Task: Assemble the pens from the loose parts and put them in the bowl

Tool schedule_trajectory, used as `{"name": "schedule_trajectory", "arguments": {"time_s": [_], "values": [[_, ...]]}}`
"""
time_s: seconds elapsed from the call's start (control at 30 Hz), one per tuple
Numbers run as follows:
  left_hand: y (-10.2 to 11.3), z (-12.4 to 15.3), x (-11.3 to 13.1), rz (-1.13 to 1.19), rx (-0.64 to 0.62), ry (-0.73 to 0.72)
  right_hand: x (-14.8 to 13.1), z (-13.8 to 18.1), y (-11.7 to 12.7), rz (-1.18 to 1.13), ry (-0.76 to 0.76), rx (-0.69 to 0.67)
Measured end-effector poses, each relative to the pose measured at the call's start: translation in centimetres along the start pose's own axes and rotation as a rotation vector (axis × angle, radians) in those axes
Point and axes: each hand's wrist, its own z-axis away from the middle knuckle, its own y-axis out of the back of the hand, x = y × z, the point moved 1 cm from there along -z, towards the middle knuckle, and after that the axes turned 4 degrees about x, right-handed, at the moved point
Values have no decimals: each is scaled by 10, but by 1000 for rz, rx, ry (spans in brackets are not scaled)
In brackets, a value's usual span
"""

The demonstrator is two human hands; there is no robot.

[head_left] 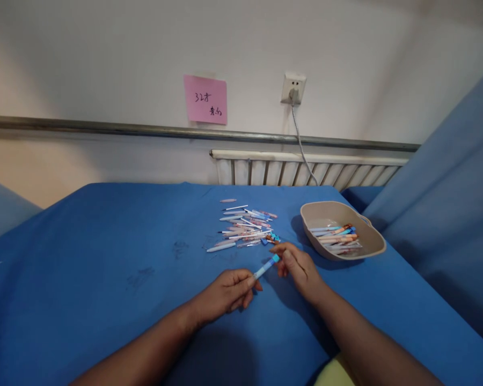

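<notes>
A pale blue pen (266, 266) with a bright blue cap end is held between both hands just above the blue table (104, 268). My left hand (227, 292) pinches its lower end with closed fingers. My right hand (295, 265) grips the capped upper end with fingers curled. Beyond the hands lies a loose pile of pens and pen parts (245, 225), white, pink and blue. A beige oval tray (370, 246) to the right holds several assembled pens (338, 236).
A white radiator (306, 170) runs behind the table under a metal rail. A wall socket (293, 87) with a grey cable hangs above it, next to a pink note (205, 99). Blue cloth (446, 203) rises at the right.
</notes>
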Motion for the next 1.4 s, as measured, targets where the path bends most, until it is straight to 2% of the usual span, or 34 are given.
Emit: {"name": "schedule_trajectory", "arguments": {"time_s": [0.17, 0.27, 0.4, 0.53, 0.6, 0.7, 0.83, 0.93, 1.13, 1.27, 1.33, 1.4], "values": [[0, 0, -1, 20, -6, -8, 0, -3, 0, -135, -36, 47], [-1, 0, 0, 17, 4, -7, 0, -3, -3, -76, -89, 52], [-1, 0, -1, 16, 3, -18, 1, -2, -5, 14, -73, 38], [0, -1, 0, 23, 1, 0, 8, -3, -3, -107, -75, 136], [0, -1, 0, 25, 12, 10, 10, -3, -1, -91, -60, 191], [1, -1, 0, 36, 52, 16, 0, -1, 1, 179, 146, 214], [1, -1, 1, 57, 77, -2, -28, 7, -7, 756, 553, -19], [0, -1, 2, 43, 91, -3, -41, 10, -19, 1037, 636, -118], [-7, 2, 7, 42, 86, 7, -46, 9, -29, 1150, 704, -189], [-8, 1, 7, 111, 136, 46, -46, 11, -5, 1143, 646, -149], [-6, -2, 5, 199, 187, 60, -42, 9, 22, 1125, 598, -90], [-4, -6, 2, 249, 216, 71, -35, 2, 58, 1143, 482, -33]]}}
